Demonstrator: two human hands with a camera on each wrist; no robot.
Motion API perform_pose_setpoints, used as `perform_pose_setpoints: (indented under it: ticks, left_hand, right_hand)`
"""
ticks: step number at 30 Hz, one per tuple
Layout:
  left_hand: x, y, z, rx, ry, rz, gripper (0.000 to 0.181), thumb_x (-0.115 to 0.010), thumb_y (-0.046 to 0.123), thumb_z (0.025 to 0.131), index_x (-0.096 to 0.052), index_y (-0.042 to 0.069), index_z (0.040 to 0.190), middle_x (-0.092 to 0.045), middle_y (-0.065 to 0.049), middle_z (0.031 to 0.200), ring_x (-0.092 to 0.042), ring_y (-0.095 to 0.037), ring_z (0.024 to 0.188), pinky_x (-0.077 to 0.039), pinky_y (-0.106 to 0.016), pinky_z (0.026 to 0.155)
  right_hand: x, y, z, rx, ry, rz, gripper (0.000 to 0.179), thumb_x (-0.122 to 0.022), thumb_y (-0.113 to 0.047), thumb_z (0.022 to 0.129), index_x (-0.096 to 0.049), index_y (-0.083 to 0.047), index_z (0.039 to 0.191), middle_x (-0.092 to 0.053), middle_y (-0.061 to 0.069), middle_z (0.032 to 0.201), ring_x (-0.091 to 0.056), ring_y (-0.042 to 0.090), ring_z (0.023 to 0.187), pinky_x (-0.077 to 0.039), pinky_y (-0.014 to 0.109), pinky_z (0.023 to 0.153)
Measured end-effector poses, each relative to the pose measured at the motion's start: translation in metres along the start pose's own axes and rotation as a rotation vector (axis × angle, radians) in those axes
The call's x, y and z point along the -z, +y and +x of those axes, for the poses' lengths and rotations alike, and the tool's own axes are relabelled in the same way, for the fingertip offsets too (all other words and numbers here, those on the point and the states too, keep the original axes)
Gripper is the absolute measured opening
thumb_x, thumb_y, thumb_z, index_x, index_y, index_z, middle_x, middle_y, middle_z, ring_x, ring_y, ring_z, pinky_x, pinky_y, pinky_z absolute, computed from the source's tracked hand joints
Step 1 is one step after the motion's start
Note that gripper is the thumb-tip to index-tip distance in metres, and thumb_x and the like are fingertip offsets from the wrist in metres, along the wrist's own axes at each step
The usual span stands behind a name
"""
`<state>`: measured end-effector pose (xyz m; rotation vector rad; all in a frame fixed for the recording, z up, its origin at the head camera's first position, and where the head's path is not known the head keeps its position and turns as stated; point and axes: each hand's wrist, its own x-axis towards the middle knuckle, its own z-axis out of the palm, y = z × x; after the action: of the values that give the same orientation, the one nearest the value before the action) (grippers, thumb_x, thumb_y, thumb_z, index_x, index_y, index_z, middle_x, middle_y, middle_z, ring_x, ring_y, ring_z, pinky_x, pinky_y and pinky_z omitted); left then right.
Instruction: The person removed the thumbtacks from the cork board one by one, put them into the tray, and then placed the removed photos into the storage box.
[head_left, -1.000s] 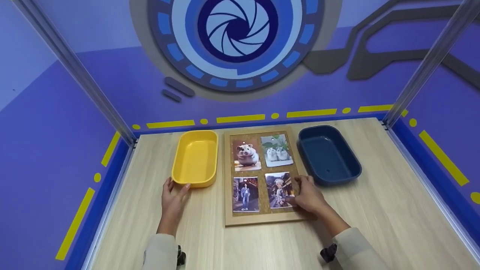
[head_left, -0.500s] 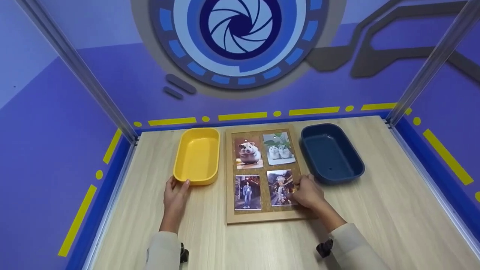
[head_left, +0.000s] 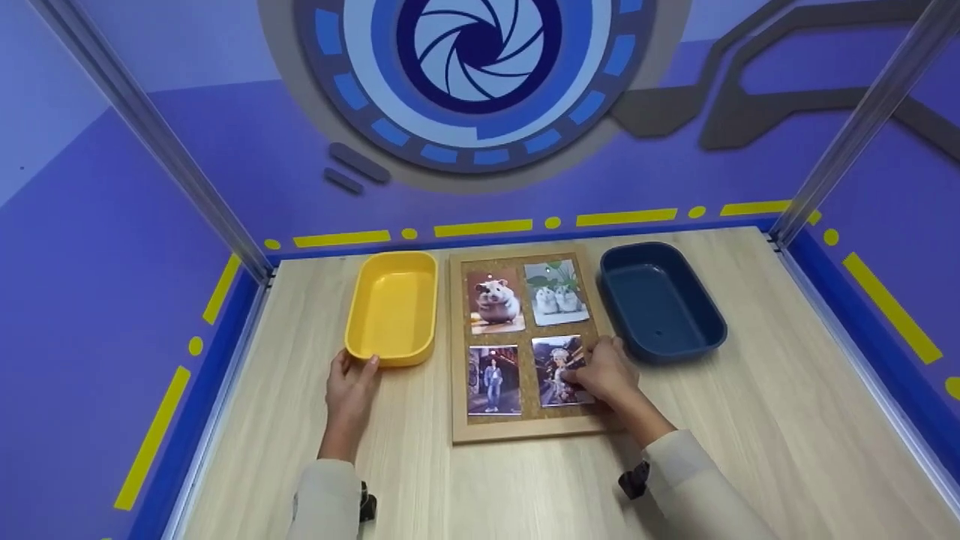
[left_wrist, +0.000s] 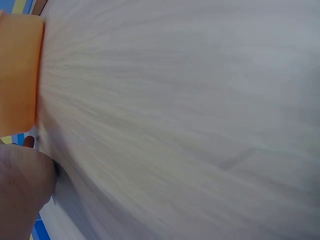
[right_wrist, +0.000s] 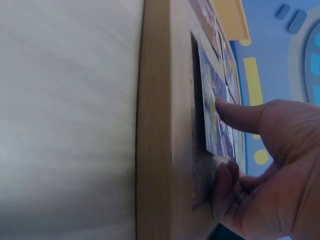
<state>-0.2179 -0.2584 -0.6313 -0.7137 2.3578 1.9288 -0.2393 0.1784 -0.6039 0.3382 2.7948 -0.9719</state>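
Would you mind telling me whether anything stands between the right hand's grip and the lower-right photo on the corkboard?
Nothing visible does: the right hand's grip has its thumb directly on the face of the lower-right photo.

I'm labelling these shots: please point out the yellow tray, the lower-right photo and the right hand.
Yellow tray (head_left: 392, 315): head view, on its bare floor inside.
Lower-right photo (head_left: 549, 371): head view, on its face, left of the thumb.
Right hand (right_wrist: 294, 162): right wrist view, near the base of the thumb.

left tray (head_left: 391, 315) | corkboard (head_left: 525, 360) between (photos (head_left: 493, 381) on it) | right tray (head_left: 664, 307)
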Motion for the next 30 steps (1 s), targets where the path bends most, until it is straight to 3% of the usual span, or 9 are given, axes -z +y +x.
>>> perform_pose_setpoints:
  ticks: [10,17,25,30]
  left_hand:
    - [0.001,0.0,0.0,-0.022,-0.006,-0.012,0.096,-0.064,0.061,0.101,-0.016,0.019,0.172,-0.02,-0.01,0.18,-0.018,-0.03,0.169,-0.02,-0.052,0.138]
    - [0.001,-0.003,0.001,-0.038,-0.001,-0.007,0.093,-0.063,0.058,0.103,-0.017,0.015,0.172,-0.023,-0.014,0.179,-0.018,-0.032,0.168,-0.019,-0.054,0.138]
    - [0.001,-0.006,0.003,-0.045,-0.006,-0.034,0.086,-0.057,0.052,0.108,-0.016,0.013,0.172,-0.024,-0.015,0.178,-0.021,-0.031,0.168,-0.023,-0.051,0.137]
    - [0.0,-0.007,0.002,-0.05,-0.006,-0.012,0.088,-0.055,0.057,0.107,-0.014,0.014,0.172,-0.022,-0.015,0.179,-0.02,-0.031,0.168,-0.024,-0.051,0.137]
  right_hand:
    - [0.0,-0.003,0.001,0.031,0.012,-0.018,0.04,-0.094,-0.032,0.077,-0.068,-0.005,0.092,-0.055,0.018,0.12,-0.061,0.032,0.102,-0.048,0.047,0.082]
    - [0.0,0.009,0.001,0.066,0.045,0.049,0.022,-0.08,-0.026,0.093,-0.064,-0.011,0.096,-0.07,0.008,0.1,-0.067,0.027,0.095,-0.047,0.041,0.079]
    - [0.005,0.021,0.009,0.038,0.031,0.33,0.016,-0.072,-0.012,0.098,-0.062,0.0,0.102,-0.06,0.0,0.077,-0.055,0.013,0.07,-0.043,0.025,0.063]
    - [0.006,0.026,0.012,0.031,-0.02,0.508,0.013,-0.068,-0.003,0.097,-0.06,0.003,0.105,-0.058,-0.002,0.077,-0.051,0.01,0.068,-0.042,0.023,0.056]
